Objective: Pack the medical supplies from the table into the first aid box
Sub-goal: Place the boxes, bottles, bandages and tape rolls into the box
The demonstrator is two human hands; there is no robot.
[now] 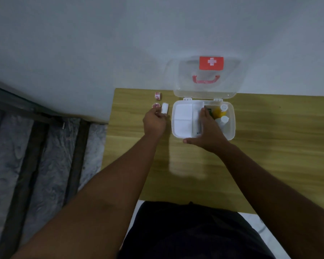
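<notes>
Wood-grain table (269,146); translucent rounded first aid box (231,128)

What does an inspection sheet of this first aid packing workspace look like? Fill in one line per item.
Surface: wooden table, mostly bare.
Job's things: first aid box open, lid upright; bottles inside; white roll and two red-and-white rolls on table left of box.
Clutter: nothing seen.
Hands: left hand reaching the white roll, grip unclear; right hand open, fingers inside the box.
Cables: nothing seen.
Surroundings: grey wall behind; patterned floor to the left.
</notes>
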